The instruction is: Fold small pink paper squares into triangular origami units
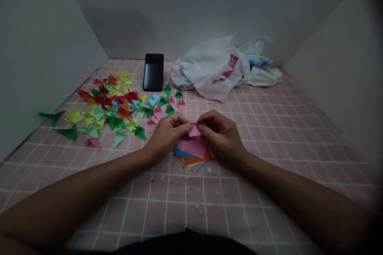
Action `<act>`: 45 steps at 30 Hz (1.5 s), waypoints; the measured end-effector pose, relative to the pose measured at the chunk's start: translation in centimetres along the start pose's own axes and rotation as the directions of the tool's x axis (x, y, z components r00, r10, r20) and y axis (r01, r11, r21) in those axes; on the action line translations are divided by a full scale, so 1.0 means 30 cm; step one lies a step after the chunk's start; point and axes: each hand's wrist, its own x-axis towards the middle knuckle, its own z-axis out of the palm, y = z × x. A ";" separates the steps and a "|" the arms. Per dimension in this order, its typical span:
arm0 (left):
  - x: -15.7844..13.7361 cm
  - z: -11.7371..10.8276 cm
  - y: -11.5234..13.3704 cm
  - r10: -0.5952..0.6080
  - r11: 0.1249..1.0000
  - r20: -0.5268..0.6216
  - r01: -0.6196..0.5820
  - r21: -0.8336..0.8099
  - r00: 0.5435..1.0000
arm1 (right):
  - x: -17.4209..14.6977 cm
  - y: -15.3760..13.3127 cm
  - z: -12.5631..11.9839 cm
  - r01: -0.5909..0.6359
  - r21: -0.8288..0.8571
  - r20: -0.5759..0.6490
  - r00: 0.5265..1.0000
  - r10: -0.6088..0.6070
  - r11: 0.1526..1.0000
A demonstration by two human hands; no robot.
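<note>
Between my two hands is a small piece of pink paper (194, 130), held up just above a stack of colored paper sheets (191, 148). My left hand (170, 133) pinches its left edge between thumb and fingers. On the opposite edge, my right hand (222, 135) pinches it the same way. Pink lies on top of the stack, with blue, orange, yellow and pale purple sheets fanned out beneath. Folded paper figures (115, 101) in many colors lie spread to the left of my hands; the pink ones are nearest my left hand.
A black phone (153, 72) lies behind the folded figures. Crumpled white plastic bags (214, 67) rest against the back wall, right of the phone. Pink tiled surface (167, 215) with white lines runs beneath everything, with small scraps near the stack. Pale walls enclose three sides.
</note>
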 end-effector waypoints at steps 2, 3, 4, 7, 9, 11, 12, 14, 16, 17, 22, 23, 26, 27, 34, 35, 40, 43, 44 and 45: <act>0.000 0.001 -0.002 -0.006 1.000 0.007 0.007 -0.027 1.000 | -0.001 -0.001 -0.003 0.016 -0.025 -0.003 1.000 -0.016 1.000; 0.000 0.002 -0.003 -0.005 0.999 0.008 0.006 -0.043 1.000 | -0.002 -0.001 -0.004 0.024 -0.041 -0.004 1.000 -0.024 0.999; 0.000 0.001 -0.005 0.000 0.998 0.007 0.000 -0.060 1.000 | -0.003 -0.002 -0.005 0.029 -0.059 -0.004 1.000 -0.030 0.998; 0.003 -0.001 -0.010 0.015 0.996 0.004 -0.014 -0.093 1.000 | -0.005 -0.004 -0.007 0.056 -0.113 -0.004 0.998 -0.057 0.992; 0.005 -0.002 -0.012 0.023 0.994 0.010 -0.021 -0.103 1.000 | -0.006 -0.004 -0.009 0.090 -0.137 0.003 0.996 -0.091 0.986; 0.006 -0.003 -0.012 0.031 0.994 0.013 -0.030 -0.109 0.999 | -0.006 -0.004 -0.010 0.121 -0.156 0.012 0.993 -0.120 0.980; 0.006 -0.003 -0.011 0.033 0.993 0.012 -0.031 -0.112 0.999 | -0.005 -0.003 -0.011 0.132 -0.164 0.015 0.991 -0.131 0.978; 0.005 -0.002 -0.008 0.025 0.993 0.006 -0.025 -0.115 1.000 | -0.005 -0.002 -0.014 0.157 -0.183 0.020 0.988 -0.155 0.971; 0.003 -0.001 -0.005 0.008 0.993 -0.003 -0.008 -0.115 1.000 | -0.005 0.001 -0.018 0.194 -0.201 0.044 0.981 -0.189 0.960; 0.002 0.000 -0.005 0.003 0.993 -0.007 -0.004 -0.115 1.000 | -0.004 0.002 -0.020 0.215 -0.209 0.065 0.976 -0.206 0.954; 0.005 -0.001 -0.010 -0.039 0.989 0.029 0.042 -0.141 0.999 | -0.001 0.010 -0.029 0.331 -0.293 0.155 0.942 -0.297 0.897; 0.008 -0.001 -0.012 -0.064 0.985 0.044 0.070 -0.157 0.997 | -0.001 0.012 -0.030 0.351 -0.318 0.158 0.936 -0.316 0.881; 0.016 -0.001 -0.017 -0.146 0.967 0.071 0.158 -0.199 0.987 | 0.000 0.016 -0.031 0.380 -0.385 0.153 0.925 -0.348 0.841; 0.019 0.000 -0.019 -0.166 0.962 0.073 0.177 -0.208 0.984 | 0.000 0.018 -0.032 0.385 -0.402 0.152 0.923 -0.354 0.830; 0.023 0.000 -0.027 -0.227 0.939 0.070 0.237 -0.250 0.971 | 0.003 0.024 -0.038 0.433 -0.418 0.223 0.901 -0.372 0.799; 0.024 -0.001 -0.029 -0.227 0.940 0.064 0.235 -0.246 0.972 | 0.003 0.024 -0.037 0.430 -0.410 0.224 0.903 -0.368 0.805; 0.031 -0.011 -0.039 -0.182 0.960 0.009 0.180 -0.213 0.983 | 0.010 0.023 -0.027 0.250 -0.265 0.099 0.968 -0.231 0.931; 0.035 -0.014 -0.041 -0.160 0.968 -0.005 0.156 -0.194 0.987 | 0.017 0.018 -0.020 0.012 -0.066 0.060 0.998 -0.008 0.998; 0.035 -0.014 -0.040 -0.154 0.971 -0.007 0.150 -0.184 0.988 | 0.018 0.018 -0.019 -0.048 -0.010 0.062 0.997 0.048 0.999; 0.035 -0.014 -0.038 -0.145 0.975 -0.011 0.141 -0.170 0.989 | 0.019 0.018 -0.019 -0.097 0.038 0.069 0.993 0.094 0.995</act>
